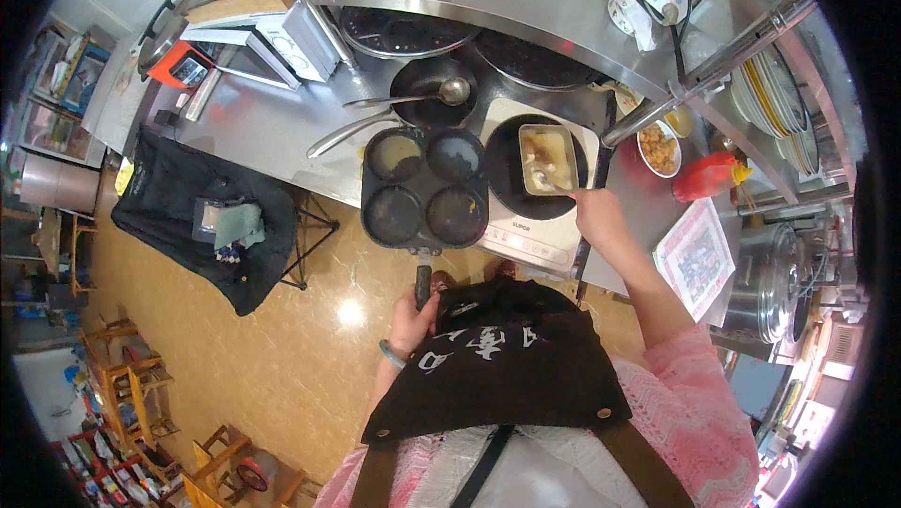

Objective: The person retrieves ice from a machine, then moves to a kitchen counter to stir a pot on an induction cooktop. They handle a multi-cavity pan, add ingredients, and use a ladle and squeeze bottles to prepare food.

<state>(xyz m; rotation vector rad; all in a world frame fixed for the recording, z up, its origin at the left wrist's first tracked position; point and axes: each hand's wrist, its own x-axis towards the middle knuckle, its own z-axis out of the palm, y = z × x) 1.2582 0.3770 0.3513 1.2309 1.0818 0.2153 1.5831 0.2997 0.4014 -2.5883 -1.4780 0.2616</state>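
My left hand grips the handle of a black four-hole frying pan, held out before me at the counter's front edge. Pale batter coats part of its upper left hole and a thin pale layer lies in the upper right one; the lower two look dark, with a yellow bit in the right one. My right hand is shut on a metal spoon dipped in a rectangular plastic container of pale batter. That container rests on a round black plate over a white induction cooker.
Behind the four-hole pan, a black pan holds a ladle. At right are a bowl of browned food, a red squeeze bottle and a large steel pot. A black folding chair stands left; a steel shelf overhangs the counter.
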